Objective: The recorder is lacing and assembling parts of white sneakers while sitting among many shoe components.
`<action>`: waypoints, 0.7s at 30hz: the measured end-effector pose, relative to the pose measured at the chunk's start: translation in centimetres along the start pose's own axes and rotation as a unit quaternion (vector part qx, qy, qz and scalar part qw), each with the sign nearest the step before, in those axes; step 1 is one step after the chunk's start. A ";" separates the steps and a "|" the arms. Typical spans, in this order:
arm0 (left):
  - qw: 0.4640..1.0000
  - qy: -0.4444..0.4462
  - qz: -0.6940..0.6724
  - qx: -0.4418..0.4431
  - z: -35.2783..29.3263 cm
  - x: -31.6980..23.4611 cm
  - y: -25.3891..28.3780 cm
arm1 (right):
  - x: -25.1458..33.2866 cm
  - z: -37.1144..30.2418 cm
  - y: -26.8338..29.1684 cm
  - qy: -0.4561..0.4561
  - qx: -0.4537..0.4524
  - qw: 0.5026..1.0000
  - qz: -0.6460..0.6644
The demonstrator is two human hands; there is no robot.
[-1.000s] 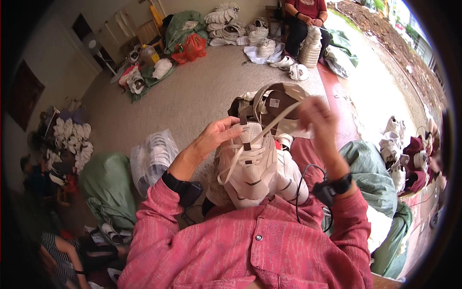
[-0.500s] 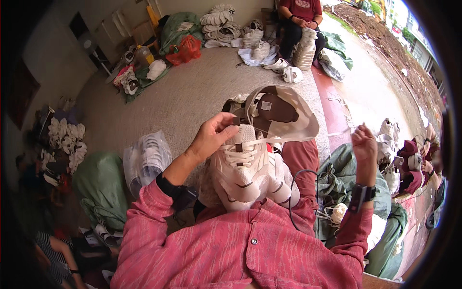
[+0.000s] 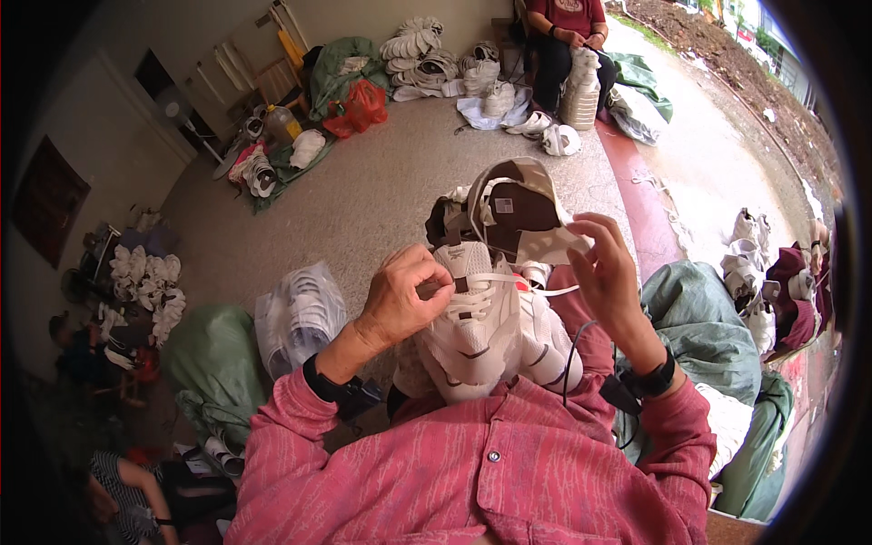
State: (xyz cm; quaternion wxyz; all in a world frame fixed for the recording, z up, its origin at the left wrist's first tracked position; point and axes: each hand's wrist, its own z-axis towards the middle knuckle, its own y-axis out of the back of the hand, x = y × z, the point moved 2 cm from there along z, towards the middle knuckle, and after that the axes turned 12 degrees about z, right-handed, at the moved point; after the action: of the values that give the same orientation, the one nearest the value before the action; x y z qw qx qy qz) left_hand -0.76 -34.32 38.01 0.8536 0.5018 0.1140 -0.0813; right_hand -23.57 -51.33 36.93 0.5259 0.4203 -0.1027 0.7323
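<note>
A white and beige sneaker (image 3: 481, 309) rests against my chest, its brown-lined opening pointing away from me. My left hand (image 3: 404, 295) pinches the white lace (image 3: 504, 280) at the tongue, fingers closed on it. My right hand (image 3: 604, 272) is at the shoe's right side with the fingers curled by the lace end and the collar. A thin white lace strand runs across between the two hands. I wear a pink long-sleeved shirt and dark wristbands.
A clear bag of white shoes (image 3: 300, 313) and green sacks (image 3: 204, 354) lie at my left. Another green sack (image 3: 704, 318) and shoes (image 3: 772, 272) sit at my right. A seated person (image 3: 568, 36) works at the far end among shoe piles (image 3: 427, 50).
My right hand, which had swung out wide to the right pulling the lace, has come back to the shoe. The left hand stays at the tongue.
</note>
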 end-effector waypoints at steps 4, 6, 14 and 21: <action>0.996 0.057 -0.061 0.024 -0.2 0.6 -0.4 | 4.3 0.3 -1.9 0.152 0.114 0.981 -0.034; 0.994 0.067 -0.085 0.019 -0.5 0.8 -0.5 | 4.4 0.8 -3.5 0.064 0.175 0.982 -0.009; 0.990 0.039 -0.133 -0.018 -0.4 1.2 -1.3 | 0.9 3.7 -7.2 0.026 0.336 0.942 0.000; 0.994 0.017 -0.095 -0.042 -0.6 1.3 -1.4 | 3.4 5.0 -7.2 -0.256 0.396 0.877 0.092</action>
State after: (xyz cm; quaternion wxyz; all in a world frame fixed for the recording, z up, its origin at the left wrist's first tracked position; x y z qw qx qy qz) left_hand 0.03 -34.53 36.25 0.8601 0.4539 0.1791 -0.1486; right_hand -15.19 -48.87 40.44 0.2008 0.7548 0.0264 0.6239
